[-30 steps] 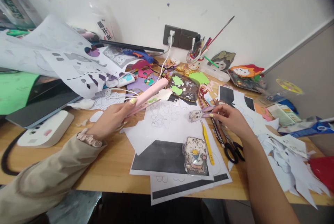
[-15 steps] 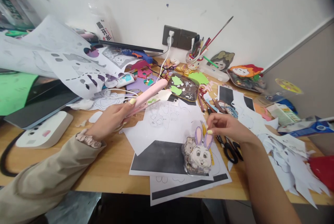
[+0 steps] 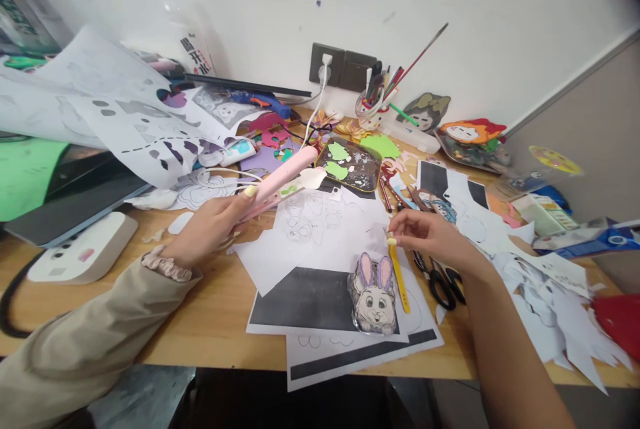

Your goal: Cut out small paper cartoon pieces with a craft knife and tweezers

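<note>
Two hands: left hand (image 3: 213, 225) grips pink tool (image 3: 280, 182); right hand (image 3: 425, 235), fingers pinched empty, above rabbit cutout (image 3: 373, 292)

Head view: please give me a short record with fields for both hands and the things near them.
left hand: grips pink corded tool, raised over the papers
right hand: fingertips at the top end of yellow strip
rabbit cutout: lies flat on black-and-white sheets, free of both hands
scissors: on the desk, beside the right wrist
</note>
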`<action>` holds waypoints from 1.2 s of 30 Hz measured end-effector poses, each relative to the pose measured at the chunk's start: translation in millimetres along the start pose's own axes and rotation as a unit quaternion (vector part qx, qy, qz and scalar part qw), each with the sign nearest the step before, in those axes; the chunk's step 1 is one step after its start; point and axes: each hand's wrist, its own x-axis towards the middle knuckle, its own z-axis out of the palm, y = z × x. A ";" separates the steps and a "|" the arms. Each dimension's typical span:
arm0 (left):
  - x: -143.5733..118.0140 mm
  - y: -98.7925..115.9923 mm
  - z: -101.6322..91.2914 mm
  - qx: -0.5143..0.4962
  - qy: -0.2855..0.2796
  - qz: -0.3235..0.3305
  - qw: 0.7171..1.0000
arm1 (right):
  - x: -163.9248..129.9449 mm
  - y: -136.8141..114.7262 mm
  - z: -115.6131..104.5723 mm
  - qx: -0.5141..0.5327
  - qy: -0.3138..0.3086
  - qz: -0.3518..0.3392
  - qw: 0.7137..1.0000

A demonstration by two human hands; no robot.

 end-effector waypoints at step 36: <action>-1.2 0.5 -1.6 0.001 -0.001 0.014 1.000 | -77.7 3.2 86.9 -0.251 0.119 -0.018 0.960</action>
